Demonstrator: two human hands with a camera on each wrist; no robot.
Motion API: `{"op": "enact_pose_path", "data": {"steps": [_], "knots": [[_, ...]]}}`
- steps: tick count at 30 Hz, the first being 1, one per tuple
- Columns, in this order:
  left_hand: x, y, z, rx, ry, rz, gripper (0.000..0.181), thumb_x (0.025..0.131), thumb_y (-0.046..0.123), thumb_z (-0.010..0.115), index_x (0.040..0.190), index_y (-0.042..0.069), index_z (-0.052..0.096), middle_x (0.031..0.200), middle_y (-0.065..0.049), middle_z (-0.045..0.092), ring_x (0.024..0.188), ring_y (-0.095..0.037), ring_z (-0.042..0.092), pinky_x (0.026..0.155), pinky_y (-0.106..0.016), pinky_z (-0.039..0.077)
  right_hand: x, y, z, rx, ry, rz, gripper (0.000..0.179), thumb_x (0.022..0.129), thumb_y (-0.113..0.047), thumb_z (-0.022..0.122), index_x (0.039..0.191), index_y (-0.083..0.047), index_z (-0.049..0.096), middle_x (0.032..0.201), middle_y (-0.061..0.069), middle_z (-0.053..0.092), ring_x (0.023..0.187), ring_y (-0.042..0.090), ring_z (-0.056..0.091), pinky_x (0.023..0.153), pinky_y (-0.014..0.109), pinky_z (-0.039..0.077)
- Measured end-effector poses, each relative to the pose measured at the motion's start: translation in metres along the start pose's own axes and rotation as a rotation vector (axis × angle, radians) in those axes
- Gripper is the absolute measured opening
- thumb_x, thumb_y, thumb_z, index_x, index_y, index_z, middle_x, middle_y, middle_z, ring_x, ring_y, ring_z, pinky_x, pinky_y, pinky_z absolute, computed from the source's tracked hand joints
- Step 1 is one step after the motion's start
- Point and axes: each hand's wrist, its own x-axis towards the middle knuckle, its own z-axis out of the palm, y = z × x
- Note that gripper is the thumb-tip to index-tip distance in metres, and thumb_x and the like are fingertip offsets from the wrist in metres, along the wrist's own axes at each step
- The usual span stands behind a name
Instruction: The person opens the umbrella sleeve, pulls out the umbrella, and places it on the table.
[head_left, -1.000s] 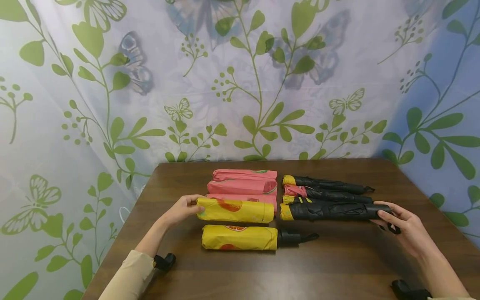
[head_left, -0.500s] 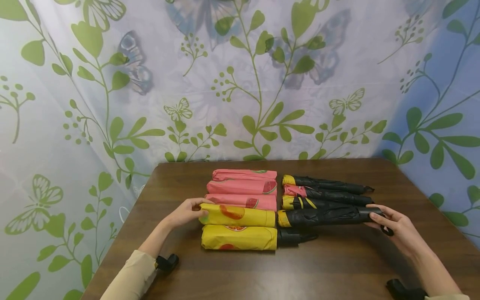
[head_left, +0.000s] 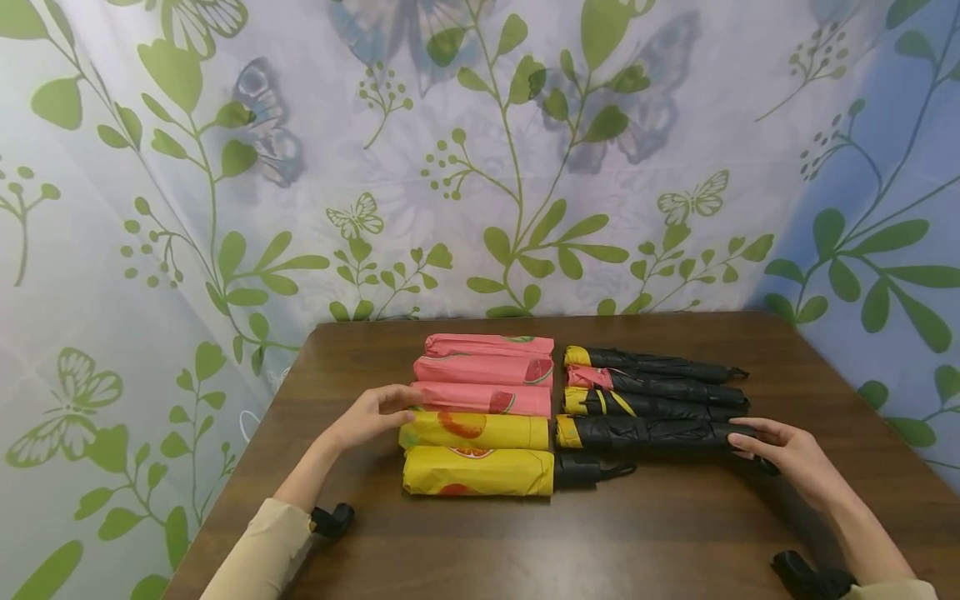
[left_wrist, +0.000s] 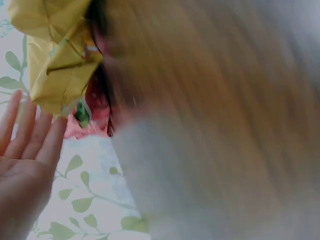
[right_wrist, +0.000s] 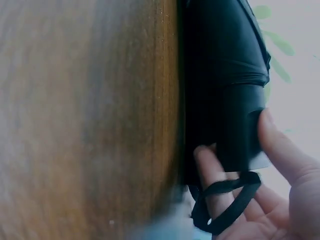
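Note:
My left hand (head_left: 372, 419) is at the left end of a yellow fruit-print fabric roll (head_left: 487, 431), its fingers loosely extended. In the left wrist view, straight fingers (left_wrist: 46, 137) sit just below the crumpled yellow end. Thumb and fingers of my right hand (head_left: 795, 458) pinch the handle end of a black folded umbrella (head_left: 645, 435) with a yellow tip. Its wrist strap (right_wrist: 232, 212) dangles over the fingers in the right wrist view. Nearest the front lies a yellow fruit-print umbrella (head_left: 476, 472) with a black handle (head_left: 577, 472).
Behind the yellow roll, three pink watermelon-print rolls (head_left: 487, 371) lie parallel. Three more black umbrellas (head_left: 667, 387), with yellow or pink tips, lie behind the held one. Everything rests on a brown wooden table (head_left: 487, 550) against a leaf-print curtain (head_left: 450, 167).
The yellow roll and the black umbrella have come down toward the front, close to the front umbrella. My left fingers have loosened from the roll. My right hand has shifted left and slightly nearer.

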Motion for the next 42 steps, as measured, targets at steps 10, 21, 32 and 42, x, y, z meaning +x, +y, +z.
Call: {"op": "enact_pose_path", "data": {"steps": [10, 21, 32, 42], "knots": [[-0.013, -0.004, 0.006, 0.048, 0.123, 0.077, 0.035, 0.092, 0.007, 0.061, 0.124, -0.005, 0.055, 0.122, -0.021, 0.057, 0.115, -0.035, 0.052, 0.095, -0.042, 0.043, -0.004, -0.007, 0.001, -0.196, 0.023, 0.015, 0.066, 0.090, -0.045, 0.062, 0.131, 0.005, 0.050, 0.113, 0.027, 0.061, 0.096, 0.036, 0.061, 0.076, 0.052, 0.047], [-0.023, -0.003, 0.026, 0.200, -0.101, 0.073, 0.037, 0.089, 0.022, 0.067, 0.121, 0.004, 0.060, 0.119, -0.008, 0.061, 0.111, -0.021, 0.056, 0.094, -0.042, 0.043, 0.001, -0.013, -0.004, -0.359, 0.034, -0.046, 0.063, 0.088, -0.046, 0.064, 0.123, 0.006, 0.056, 0.120, 0.035, 0.053, 0.103, 0.049, 0.053, 0.072, 0.053, 0.047], [-0.024, -0.019, 0.032, 0.136, -0.235, -0.042, 0.039, 0.089, 0.024, 0.067, 0.126, 0.016, 0.058, 0.123, 0.004, 0.058, 0.106, -0.015, 0.054, 0.091, -0.031, 0.044, 0.001, -0.019, -0.004, -0.432, 0.023, -0.075, 0.063, 0.087, -0.046, 0.065, 0.119, 0.007, 0.058, 0.114, 0.033, 0.057, 0.100, 0.048, 0.055, 0.070, 0.054, 0.047], [-0.021, -0.021, 0.037, 0.272, -0.252, -0.101, 0.053, 0.083, 0.034, 0.072, 0.133, 0.025, 0.054, 0.112, 0.008, 0.058, 0.088, -0.013, 0.052, 0.074, -0.029, 0.046, -0.001, -0.032, -0.001, -0.487, 0.047, -0.120, 0.061, 0.086, -0.045, 0.066, 0.114, 0.009, 0.060, 0.106, 0.029, 0.062, 0.093, 0.043, 0.060, 0.069, 0.055, 0.046]]}}
